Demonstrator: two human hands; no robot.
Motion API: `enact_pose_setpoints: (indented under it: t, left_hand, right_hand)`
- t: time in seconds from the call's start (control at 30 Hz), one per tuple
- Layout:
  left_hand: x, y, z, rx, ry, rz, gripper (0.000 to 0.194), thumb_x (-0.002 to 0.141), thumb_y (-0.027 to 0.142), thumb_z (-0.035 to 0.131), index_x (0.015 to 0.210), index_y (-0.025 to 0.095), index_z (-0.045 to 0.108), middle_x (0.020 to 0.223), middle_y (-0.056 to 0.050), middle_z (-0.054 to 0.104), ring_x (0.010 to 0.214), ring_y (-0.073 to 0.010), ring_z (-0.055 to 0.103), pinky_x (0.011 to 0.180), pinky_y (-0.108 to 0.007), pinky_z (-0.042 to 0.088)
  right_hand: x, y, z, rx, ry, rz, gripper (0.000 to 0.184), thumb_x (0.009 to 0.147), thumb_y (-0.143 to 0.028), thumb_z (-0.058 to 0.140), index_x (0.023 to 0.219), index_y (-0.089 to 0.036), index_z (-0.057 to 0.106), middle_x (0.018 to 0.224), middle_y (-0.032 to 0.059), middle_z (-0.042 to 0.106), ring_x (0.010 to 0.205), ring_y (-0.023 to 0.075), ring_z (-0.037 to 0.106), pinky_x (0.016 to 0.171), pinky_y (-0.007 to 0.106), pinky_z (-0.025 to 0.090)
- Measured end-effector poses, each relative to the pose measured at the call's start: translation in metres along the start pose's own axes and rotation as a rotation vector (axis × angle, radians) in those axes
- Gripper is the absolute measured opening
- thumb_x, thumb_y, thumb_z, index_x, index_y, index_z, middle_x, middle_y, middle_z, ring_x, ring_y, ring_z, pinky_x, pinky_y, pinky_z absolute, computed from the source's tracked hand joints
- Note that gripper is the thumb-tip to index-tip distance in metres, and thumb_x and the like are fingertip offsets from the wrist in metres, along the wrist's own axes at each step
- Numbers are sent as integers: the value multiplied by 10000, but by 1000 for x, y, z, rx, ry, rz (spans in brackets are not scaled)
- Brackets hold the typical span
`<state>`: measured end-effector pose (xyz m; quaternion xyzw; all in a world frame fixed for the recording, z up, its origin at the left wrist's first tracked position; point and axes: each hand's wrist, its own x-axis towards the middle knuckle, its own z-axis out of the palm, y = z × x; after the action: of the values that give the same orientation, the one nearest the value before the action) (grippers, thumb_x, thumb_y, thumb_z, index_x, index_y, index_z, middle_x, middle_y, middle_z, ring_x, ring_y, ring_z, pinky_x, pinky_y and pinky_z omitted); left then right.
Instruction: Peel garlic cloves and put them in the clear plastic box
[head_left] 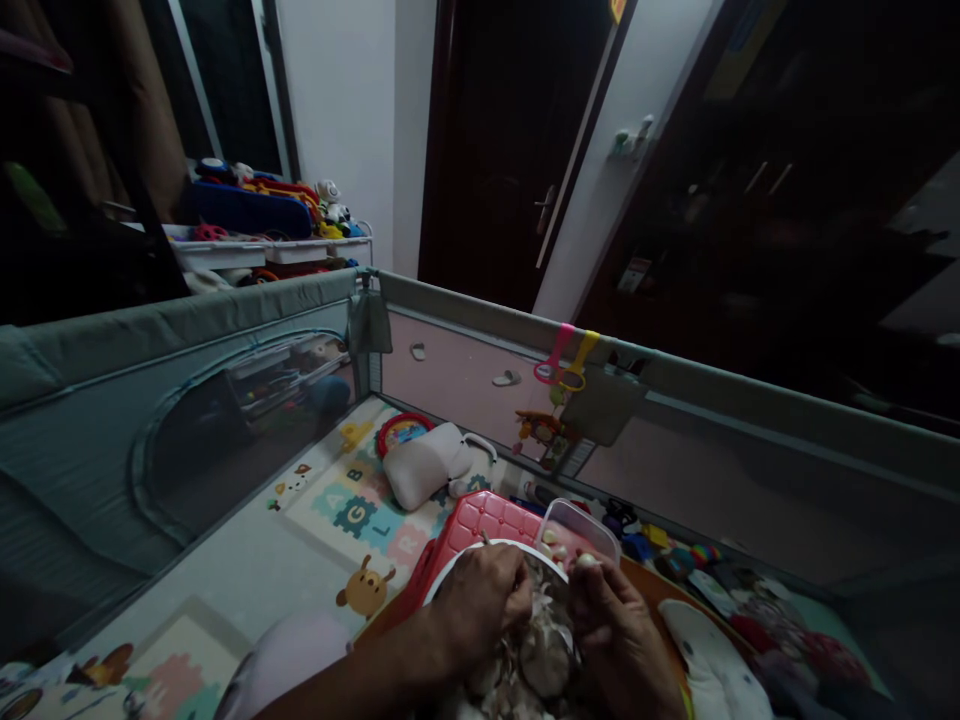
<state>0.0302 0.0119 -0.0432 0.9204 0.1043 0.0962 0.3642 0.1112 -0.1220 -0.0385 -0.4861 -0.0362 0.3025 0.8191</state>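
Garlic clove [589, 561] pinched in the right hand [624, 630], above the white-rimmed bowl's [501, 543] right edge.
The left hand [486, 592] was curled over the bowl's left side, its grasp impossible to tell; papery garlic [546, 655] filled the bowl, and a clear container [583, 513] with pale cloves [553, 545] sat just beyond, by the red quilted surface's [491, 513] right edge.

Single letters stood on the printed puzzle pieces of the play mat [247, 560]: B, A, G, L and R, the G on a dark teal piece [355, 516]. Print on the small card [635, 273] by the dark cabinet [720, 220] was too small to read.
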Motion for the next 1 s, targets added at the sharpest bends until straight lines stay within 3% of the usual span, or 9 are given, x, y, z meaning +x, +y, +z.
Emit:
enact_pose_setpoints:
  t: [0.17, 0.27, 0.4, 0.6, 0.73, 1.0]
  left_hand:
    - [-5, -15, 6, 48, 69, 181, 145, 767, 71, 493, 833, 150, 595, 857, -81, 657, 812, -209, 603, 742, -296, 471]
    - [-8, -17, 3, -54, 129, 303, 272, 709, -6, 464, 884, 149, 603, 886, -75, 666, 839, -202, 612, 762, -289, 481]
    - [-8, -11, -3, -218, 181, 379, 270, 749, 20, 477, 924, 137, 645, 901, -84, 703, 838, -198, 651, 772, -283, 500]
    - [-10, 0, -10, -350, 267, 427, 222, 796, 82, 551, 968, 141, 679, 942, -73, 725, 872, -175, 672, 810, -235, 497]
    - [-12, 1, -11, -353, 281, 413, 139, 794, 120, 608, 889, 141, 708, 868, -65, 738, 788, -169, 681, 759, -226, 502]
    - [-10, -4, -9, -353, 232, 405, 127, 807, 163, 606, 833, 157, 730, 780, -53, 744, 692, -159, 674, 679, -215, 495]
  right_hand:
    - [-1, 3, -4, -121, -17, -27, 259, 523, -327, 854, 679, -188, 700, 570, -22, 635, 424, 74, 474, 411, 180, 397]
    - [-3, 9, -6, -226, -18, -88, 241, 581, -352, 819, 638, -179, 661, 526, -31, 599, 461, 102, 514, 457, 205, 425]
    - [-6, 12, -4, -387, 27, -226, 219, 607, -339, 799, 635, -174, 658, 587, -14, 636, 521, 114, 559, 499, 206, 454]
    - [-8, 10, -4, -702, -42, -573, 124, 616, -299, 773, 664, -199, 719, 684, 44, 720, 663, 202, 668, 632, 273, 553]
    - [-6, 15, -12, -904, -89, -794, 84, 696, -302, 712, 681, -220, 723, 703, 47, 736, 626, 195, 694, 575, 239, 564]
    - [-7, 17, -18, -1214, -108, -1052, 151, 827, -301, 595, 752, -218, 696, 742, 42, 751, 579, 158, 707, 544, 187, 561]
